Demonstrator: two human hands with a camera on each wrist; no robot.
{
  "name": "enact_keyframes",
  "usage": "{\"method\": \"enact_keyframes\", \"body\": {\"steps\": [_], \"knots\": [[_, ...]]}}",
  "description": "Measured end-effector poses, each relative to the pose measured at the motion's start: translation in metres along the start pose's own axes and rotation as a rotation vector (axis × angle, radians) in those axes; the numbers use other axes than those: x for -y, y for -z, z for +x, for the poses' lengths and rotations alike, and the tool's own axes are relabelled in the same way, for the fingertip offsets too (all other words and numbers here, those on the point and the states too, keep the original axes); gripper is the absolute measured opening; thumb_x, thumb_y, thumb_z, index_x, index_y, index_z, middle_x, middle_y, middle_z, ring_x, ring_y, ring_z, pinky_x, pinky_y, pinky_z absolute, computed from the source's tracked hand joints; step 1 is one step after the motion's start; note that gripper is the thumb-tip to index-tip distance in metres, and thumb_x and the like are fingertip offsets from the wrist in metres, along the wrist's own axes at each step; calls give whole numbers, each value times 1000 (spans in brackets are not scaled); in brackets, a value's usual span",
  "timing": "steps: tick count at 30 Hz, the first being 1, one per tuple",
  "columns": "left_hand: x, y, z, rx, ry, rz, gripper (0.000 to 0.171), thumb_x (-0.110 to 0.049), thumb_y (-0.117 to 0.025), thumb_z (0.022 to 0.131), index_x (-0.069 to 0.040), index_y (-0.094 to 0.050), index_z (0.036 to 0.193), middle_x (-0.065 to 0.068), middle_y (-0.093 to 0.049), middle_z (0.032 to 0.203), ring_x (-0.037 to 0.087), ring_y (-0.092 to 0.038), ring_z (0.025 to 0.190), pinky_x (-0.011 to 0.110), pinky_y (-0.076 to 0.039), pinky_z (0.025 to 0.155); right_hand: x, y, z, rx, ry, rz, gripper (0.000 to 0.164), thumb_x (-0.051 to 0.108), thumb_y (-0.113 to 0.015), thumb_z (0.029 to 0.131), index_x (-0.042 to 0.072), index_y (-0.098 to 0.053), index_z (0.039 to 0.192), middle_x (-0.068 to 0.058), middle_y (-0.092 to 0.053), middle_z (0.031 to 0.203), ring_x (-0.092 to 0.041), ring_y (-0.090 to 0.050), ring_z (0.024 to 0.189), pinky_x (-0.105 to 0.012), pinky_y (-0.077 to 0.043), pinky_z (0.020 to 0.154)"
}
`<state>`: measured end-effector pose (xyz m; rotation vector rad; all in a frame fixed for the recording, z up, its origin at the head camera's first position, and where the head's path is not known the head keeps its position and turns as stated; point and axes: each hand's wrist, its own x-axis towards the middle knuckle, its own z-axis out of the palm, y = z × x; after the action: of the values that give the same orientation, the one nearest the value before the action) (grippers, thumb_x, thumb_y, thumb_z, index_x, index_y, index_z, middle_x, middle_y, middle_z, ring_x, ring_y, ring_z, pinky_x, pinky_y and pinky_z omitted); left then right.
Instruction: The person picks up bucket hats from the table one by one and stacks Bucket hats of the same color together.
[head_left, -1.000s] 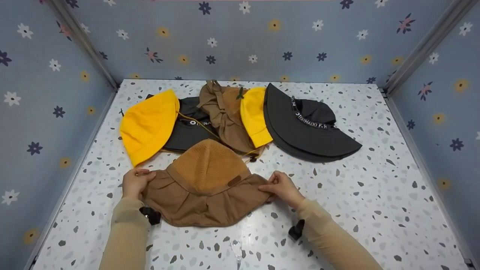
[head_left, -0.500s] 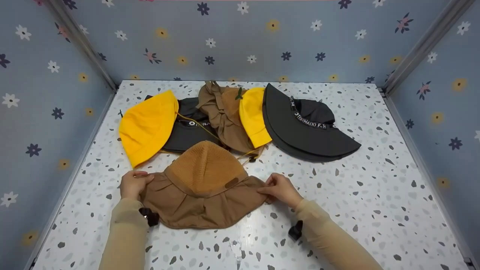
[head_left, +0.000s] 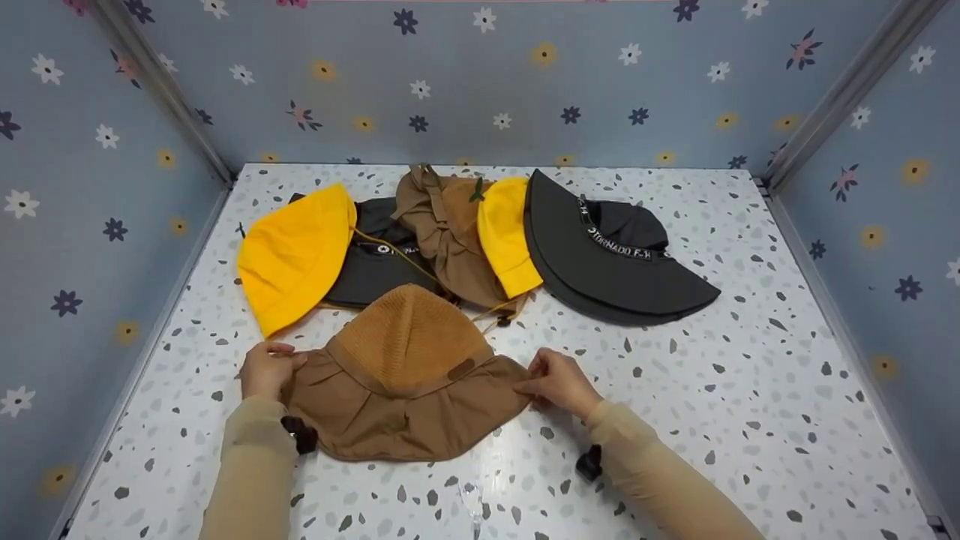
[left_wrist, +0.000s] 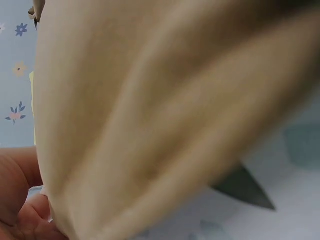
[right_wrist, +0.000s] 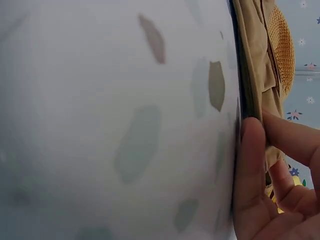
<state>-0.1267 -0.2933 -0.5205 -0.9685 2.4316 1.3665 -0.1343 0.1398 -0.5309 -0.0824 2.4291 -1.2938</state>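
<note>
A brown sun hat (head_left: pixel 409 420) with a tan ribbed crown and a wide pleated brim lies at the front of the table, its crown toward the back. My left hand (head_left: pixel 268 371) pinches the left end of its brim. At the right end, my right hand (head_left: pixel 559 382) holds the brim edge between thumb and fingers, and the right wrist view shows this pinch (right_wrist: pixel 265 145) closely. Brim cloth (left_wrist: pixel 125 120) fills most of the left wrist view and hides part of the left hand's fingers.
Behind lies a row of overlapping hats: a yellow hat (head_left: pixel 292 262), a black hat (head_left: pixel 367 277), a brown hat (head_left: pixel 450 232), another yellow hat (head_left: pixel 510 240) and a black wide-brimmed hat (head_left: pixel 622 277). Flowered panels (head_left: pixel 480 82) enclose the speckled table (head_left: pixel 712 420).
The held brown hat has shifted slightly left and toward the front, with both hands keeping their hold on its brim. The row of hats behind has stayed in place.
</note>
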Motion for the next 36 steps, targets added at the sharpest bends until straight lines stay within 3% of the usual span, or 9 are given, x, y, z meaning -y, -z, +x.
{"method": "enact_keyframes", "body": {"steps": [4, 9, 13, 18, 21, 26, 30, 36], "knots": [[0, -1, 1, -1, -3, 39, 38, -16, -69, 92, 1, -58, 123, 24, -62, 125, 33, -56, 108, 38, -45, 87, 1, 1, 1, -24, 16, -78, 31, 18, -85, 78, 8, -57, 86, 0, -53, 68, -10, -52, 51, -23, -42, 50], [-2, -1, 1, -10, -18, 96, 43, -18, -70, 91, 2, -59, 127, 26, -58, 132, 42, -49, 121, 51, -35, 104, 2, 3, 0, -27, 19, -145, 34, 23, -86, 77, 9, -57, 88, 0, -52, 66, -11, -48, 52, -25, -38, 53], [-8, -3, -2, -22, -21, 140, 41, -17, -67, 92, -1, -62, 129, 29, -49, 141, 50, -36, 133, 60, -24, 111, 0, 4, 0, -12, 24, -144, 33, 24, -85, 79, 10, -57, 89, 1, -53, 66, -10, -48, 49, -24, -38, 50], [-15, -8, -6, -79, -9, 240, 35, -11, -51, 96, -6, -64, 129, 38, -36, 141, 58, -29, 129, 64, -28, 106, -3, 6, 0, 23, 5, -84, 32, 26, -84, 81, 11, -58, 90, 1, -54, 68, -10, -50, 47, -23, -40, 47], [-19, -14, -6, -123, -34, 300, 35, -6, -48, 95, -6, -65, 126, 38, -37, 137, 57, -29, 127, 65, -27, 105, -4, 9, 1, 59, -25, -12, 31, 24, -83, 81, 10, -59, 93, 1, -55, 69, -11, -52, 50, -23, -43, 48], [-28, -20, -9, -140, -168, 428, 31, -4, -54, 93, -5, -67, 122, 33, -47, 130, 53, -38, 118, 61, -37, 96, -8, 19, 6, 75, -63, 177, 29, 17, -78, 85, 2, -59, 102, 0, -59, 73, -11, -57, 53, -23, -50, 52], [-35, -24, -13, -100, -244, 498, 31, -3, -56, 93, -3, -67, 122, 31, -54, 128, 50, -45, 112, 58, -44, 87, -12, 27, 10, 21, -100, 345, 34, 14, -72, 90, -4, -57, 115, -6, -66, 86, -13, -63, 62, -25, -54, 59], [-48, -32, -20, 10, -250, 490, 39, -14, -49, 97, -3, -60, 133, 27, -54, 136, 52, -43, 121, 63, -44, 92, -16, 40, 15, -81, -155, 637, 52, 13, -67, 94, -5, -46, 138, -20, -67, 116, -18, -71, 83, -29, -59, 77]]}}
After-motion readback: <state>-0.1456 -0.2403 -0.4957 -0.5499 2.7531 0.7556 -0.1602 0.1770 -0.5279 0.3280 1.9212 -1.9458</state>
